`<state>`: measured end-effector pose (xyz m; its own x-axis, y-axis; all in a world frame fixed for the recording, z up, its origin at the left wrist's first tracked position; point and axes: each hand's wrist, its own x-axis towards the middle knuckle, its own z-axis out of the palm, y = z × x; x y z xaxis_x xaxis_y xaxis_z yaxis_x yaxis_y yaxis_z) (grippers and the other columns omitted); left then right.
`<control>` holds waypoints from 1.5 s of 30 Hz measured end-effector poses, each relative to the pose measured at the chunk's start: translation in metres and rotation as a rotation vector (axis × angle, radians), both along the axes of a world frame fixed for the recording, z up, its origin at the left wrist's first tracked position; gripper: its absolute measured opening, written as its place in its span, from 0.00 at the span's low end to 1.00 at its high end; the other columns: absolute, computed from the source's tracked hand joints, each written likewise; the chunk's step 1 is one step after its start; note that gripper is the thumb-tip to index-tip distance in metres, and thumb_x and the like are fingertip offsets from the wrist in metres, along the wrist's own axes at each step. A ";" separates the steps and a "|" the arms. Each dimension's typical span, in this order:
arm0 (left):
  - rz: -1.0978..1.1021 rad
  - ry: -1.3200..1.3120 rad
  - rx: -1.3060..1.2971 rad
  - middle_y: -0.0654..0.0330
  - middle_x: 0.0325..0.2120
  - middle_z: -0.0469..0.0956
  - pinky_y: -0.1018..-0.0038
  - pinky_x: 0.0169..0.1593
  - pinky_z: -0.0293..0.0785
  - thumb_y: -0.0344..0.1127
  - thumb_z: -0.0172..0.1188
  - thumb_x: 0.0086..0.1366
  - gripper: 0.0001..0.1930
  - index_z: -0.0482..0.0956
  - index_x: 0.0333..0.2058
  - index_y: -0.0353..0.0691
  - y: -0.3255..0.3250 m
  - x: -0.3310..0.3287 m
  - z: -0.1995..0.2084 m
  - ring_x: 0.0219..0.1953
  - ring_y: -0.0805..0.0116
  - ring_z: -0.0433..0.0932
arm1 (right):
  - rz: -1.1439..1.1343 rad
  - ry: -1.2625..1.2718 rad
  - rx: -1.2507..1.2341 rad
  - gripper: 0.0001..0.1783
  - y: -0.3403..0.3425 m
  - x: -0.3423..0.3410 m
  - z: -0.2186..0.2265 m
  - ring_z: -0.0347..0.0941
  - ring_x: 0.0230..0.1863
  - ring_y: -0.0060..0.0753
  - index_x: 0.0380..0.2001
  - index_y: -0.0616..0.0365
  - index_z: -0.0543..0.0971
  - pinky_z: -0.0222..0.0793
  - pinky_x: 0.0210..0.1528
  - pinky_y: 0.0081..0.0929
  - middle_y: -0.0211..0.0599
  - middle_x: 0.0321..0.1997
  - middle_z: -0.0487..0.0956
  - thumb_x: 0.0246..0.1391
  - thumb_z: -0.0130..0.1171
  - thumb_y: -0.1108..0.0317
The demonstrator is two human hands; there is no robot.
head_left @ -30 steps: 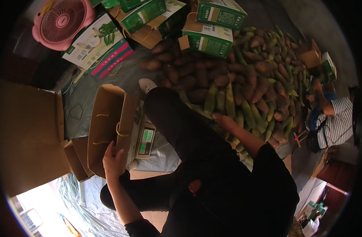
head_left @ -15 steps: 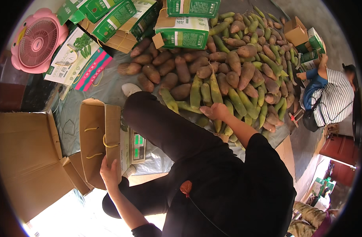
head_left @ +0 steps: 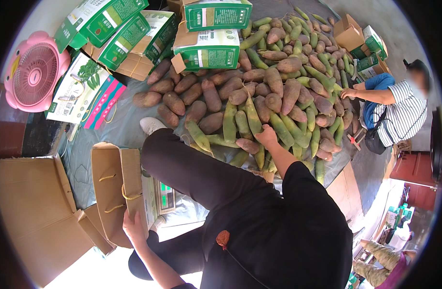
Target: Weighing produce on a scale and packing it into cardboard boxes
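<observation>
My left hand (head_left: 134, 228) grips the near edge of an open, upright cardboard box (head_left: 104, 166) with yellow cord handles, fingers against its side. Beside the box shows a digital scale (head_left: 167, 197) with lit green digits; the box hides part of it. My right hand (head_left: 266, 137) reaches into the front of the vegetable pile, its fingers curled at the lower end of a long green radish (head_left: 253, 115). Whatever it grips is hidden by the hand. Just left of that hand lies a reddish-brown root vegetable (head_left: 247, 145), with more green radishes (head_left: 229, 123) around it.
Green-and-white cartons (head_left: 206, 49) stand behind the pile at the left, near a pink fan (head_left: 36, 72). A large opened cardboard box (head_left: 30, 202) is at far left. Another person in a striped shirt (head_left: 406, 113) crouches at the pile's right side, by a red-handled tool (head_left: 356, 139).
The view has shifted slightly. My right hand has turned, and a reddish-brown root now shows beside it. My left hand stays on the box. The other person's arm now reaches to the pile.
</observation>
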<state>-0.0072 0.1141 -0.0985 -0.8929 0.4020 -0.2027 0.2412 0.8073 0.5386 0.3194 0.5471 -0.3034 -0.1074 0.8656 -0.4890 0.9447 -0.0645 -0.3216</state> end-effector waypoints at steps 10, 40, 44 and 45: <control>-0.015 0.036 -0.033 0.45 0.35 0.79 0.65 0.45 0.72 0.25 0.55 0.58 0.17 0.74 0.47 0.32 -0.002 -0.002 -0.006 0.39 0.52 0.79 | -0.079 0.017 -0.060 0.38 0.009 -0.009 -0.012 0.69 0.54 0.50 0.49 0.62 0.68 0.67 0.56 0.38 0.53 0.51 0.73 0.36 0.71 0.57; -0.008 0.093 -0.239 0.49 0.31 0.78 0.59 0.40 0.72 0.32 0.57 0.58 0.09 0.77 0.39 0.42 0.013 0.004 0.005 0.37 0.49 0.77 | 0.529 0.708 0.083 0.35 0.036 -0.119 0.141 0.70 0.49 0.35 0.50 0.61 0.71 0.64 0.54 0.30 0.41 0.47 0.74 0.33 0.68 0.75; -0.042 0.142 -0.259 0.52 0.31 0.78 0.59 0.39 0.74 0.33 0.57 0.58 0.09 0.76 0.39 0.43 -0.001 0.009 -0.003 0.36 0.50 0.78 | 0.902 0.712 0.350 0.36 -0.003 -0.216 0.244 0.66 0.55 0.48 0.51 0.62 0.70 0.60 0.58 0.36 0.46 0.50 0.72 0.33 0.68 0.72; -0.029 0.139 -0.256 0.52 0.31 0.78 0.59 0.39 0.74 0.33 0.57 0.58 0.09 0.76 0.39 0.43 0.001 0.012 -0.003 0.36 0.50 0.78 | 0.998 0.752 0.440 0.36 -0.013 -0.234 0.262 0.66 0.54 0.48 0.51 0.60 0.70 0.62 0.56 0.37 0.44 0.49 0.72 0.32 0.68 0.72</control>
